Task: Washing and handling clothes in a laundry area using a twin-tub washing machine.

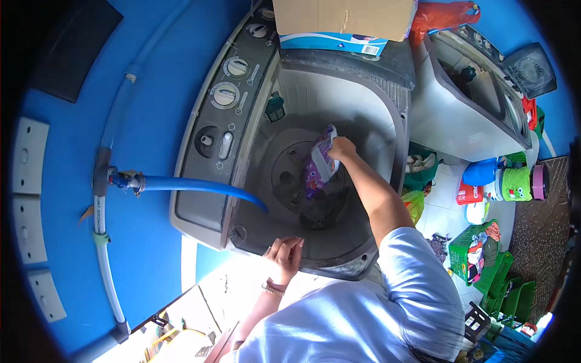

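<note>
My right hand (341, 149) grips the upper end of a purple and white plastic packet (321, 164), which hangs inside the tub of a washing machine (317, 81). A dark clump (320, 213) lies low in the tub below the packet; I cannot tell what it is. My left hand (287, 255), with a bracelet at the wrist, is raised by the tub's near rim, its fingers bent and nothing seen in them. A blue hose (204, 185) runs from a wall tap (131, 180) and ends over the tub, left of the packet.
Dials sit on the machine's control panel (224, 95). A cardboard box (340, 18) rests at its far end. To the right stand a second washing machine (472, 109), a red plastic bag (445, 18), a green bucket (516, 183) and a green basket of clothes (463, 254) on the tiled floor.
</note>
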Action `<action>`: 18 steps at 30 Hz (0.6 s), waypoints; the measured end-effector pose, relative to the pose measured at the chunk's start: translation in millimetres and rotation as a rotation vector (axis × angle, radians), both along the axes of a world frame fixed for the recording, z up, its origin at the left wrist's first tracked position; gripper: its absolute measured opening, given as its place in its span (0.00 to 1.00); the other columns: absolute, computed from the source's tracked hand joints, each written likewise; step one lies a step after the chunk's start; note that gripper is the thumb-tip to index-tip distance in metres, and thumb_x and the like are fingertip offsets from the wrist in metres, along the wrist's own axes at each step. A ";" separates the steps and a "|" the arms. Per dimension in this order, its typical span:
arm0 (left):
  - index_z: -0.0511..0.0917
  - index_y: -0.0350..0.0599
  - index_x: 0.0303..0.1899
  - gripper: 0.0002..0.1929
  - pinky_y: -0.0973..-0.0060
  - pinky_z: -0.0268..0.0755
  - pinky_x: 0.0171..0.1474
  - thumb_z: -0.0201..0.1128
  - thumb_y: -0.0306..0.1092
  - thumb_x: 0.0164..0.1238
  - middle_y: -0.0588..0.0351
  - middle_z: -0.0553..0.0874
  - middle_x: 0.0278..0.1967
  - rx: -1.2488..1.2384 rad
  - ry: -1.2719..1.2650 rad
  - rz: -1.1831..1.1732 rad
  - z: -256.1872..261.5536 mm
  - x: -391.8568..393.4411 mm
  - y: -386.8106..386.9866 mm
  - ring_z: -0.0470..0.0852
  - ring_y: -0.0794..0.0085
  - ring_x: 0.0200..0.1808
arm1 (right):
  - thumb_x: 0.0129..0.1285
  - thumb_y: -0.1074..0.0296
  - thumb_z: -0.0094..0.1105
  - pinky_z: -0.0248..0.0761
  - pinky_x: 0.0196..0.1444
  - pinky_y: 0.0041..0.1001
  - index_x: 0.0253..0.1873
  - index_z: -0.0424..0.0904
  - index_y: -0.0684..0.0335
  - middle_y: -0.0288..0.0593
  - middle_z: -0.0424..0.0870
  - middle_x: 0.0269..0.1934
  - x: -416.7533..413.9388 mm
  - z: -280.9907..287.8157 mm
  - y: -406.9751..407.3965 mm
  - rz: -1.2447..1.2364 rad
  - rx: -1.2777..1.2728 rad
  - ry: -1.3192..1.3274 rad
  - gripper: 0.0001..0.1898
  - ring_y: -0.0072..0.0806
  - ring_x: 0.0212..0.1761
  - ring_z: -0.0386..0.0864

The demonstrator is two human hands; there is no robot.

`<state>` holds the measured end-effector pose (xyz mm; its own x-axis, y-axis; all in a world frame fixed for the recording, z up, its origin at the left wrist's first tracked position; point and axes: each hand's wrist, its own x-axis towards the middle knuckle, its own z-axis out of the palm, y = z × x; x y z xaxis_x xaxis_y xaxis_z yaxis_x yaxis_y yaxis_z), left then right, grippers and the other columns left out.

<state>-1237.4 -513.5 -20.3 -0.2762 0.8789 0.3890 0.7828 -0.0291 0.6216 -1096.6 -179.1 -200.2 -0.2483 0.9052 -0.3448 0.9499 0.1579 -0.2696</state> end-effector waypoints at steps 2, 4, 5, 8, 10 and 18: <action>0.82 0.46 0.33 0.07 0.81 0.66 0.23 0.72 0.23 0.55 0.60 0.86 0.34 0.026 -0.026 -0.004 -2.2 -0.1 0.0 0.75 0.76 0.19 | 0.52 0.64 0.58 0.76 0.37 0.41 0.38 0.85 0.68 0.53 0.86 0.34 1.2 10.4 -1.1 0.029 -0.005 -0.052 0.14 0.52 0.37 0.84; 0.82 0.44 0.32 0.07 0.82 0.63 0.22 0.71 0.21 0.54 0.59 0.86 0.33 0.049 -0.053 -0.008 -4.0 0.0 -2.6 0.71 0.77 0.17 | 0.52 0.65 0.58 0.76 0.36 0.41 0.38 0.85 0.68 0.52 0.87 0.34 2.6 18.5 -4.0 0.059 -0.014 -0.106 0.14 0.51 0.37 0.84; 0.82 0.44 0.32 0.07 0.82 0.63 0.22 0.71 0.21 0.54 0.59 0.86 0.33 0.050 -0.053 -0.011 -3.1 0.1 -2.4 0.71 0.77 0.17 | 0.52 0.66 0.58 0.77 0.36 0.41 0.38 0.86 0.68 0.52 0.87 0.34 4.7 21.4 -4.4 0.071 -0.017 -0.133 0.13 0.51 0.37 0.84; 0.84 0.48 0.33 0.04 0.80 0.69 0.24 0.71 0.28 0.57 0.61 0.86 0.34 -0.040 -0.037 -0.009 -0.8 0.7 -3.3 0.78 0.73 0.19 | 0.52 0.67 0.59 0.77 0.35 0.41 0.38 0.86 0.67 0.51 0.87 0.34 11.7 27.8 -8.9 0.106 -0.030 -0.217 0.12 0.50 0.36 0.85; 0.85 0.49 0.33 0.03 0.79 0.70 0.24 0.71 0.30 0.58 0.61 0.87 0.34 -0.073 -0.031 -0.006 0.7 -0.2 -4.2 0.80 0.71 0.20 | 0.52 0.67 0.59 0.77 0.35 0.40 0.38 0.86 0.67 0.51 0.87 0.34 12.9 34.0 -16.4 0.120 -0.036 -0.245 0.12 0.50 0.36 0.85; 0.86 0.50 0.32 0.06 0.78 0.71 0.24 0.69 0.39 0.62 0.65 0.87 0.35 -0.155 0.121 -0.196 9.3 -4.9 -8.9 0.82 0.70 0.21 | 0.55 0.65 0.63 0.74 0.33 0.40 0.35 0.85 0.67 0.49 0.86 0.30 16.4 89.0 -43.3 0.209 0.059 0.033 0.10 0.48 0.31 0.83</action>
<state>-1242.3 -522.4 -11.0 -0.0543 0.9626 0.2655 0.8404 -0.0996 0.5328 -1080.1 -222.4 -111.2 -0.4432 0.8511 -0.2814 0.8856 0.3672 -0.2843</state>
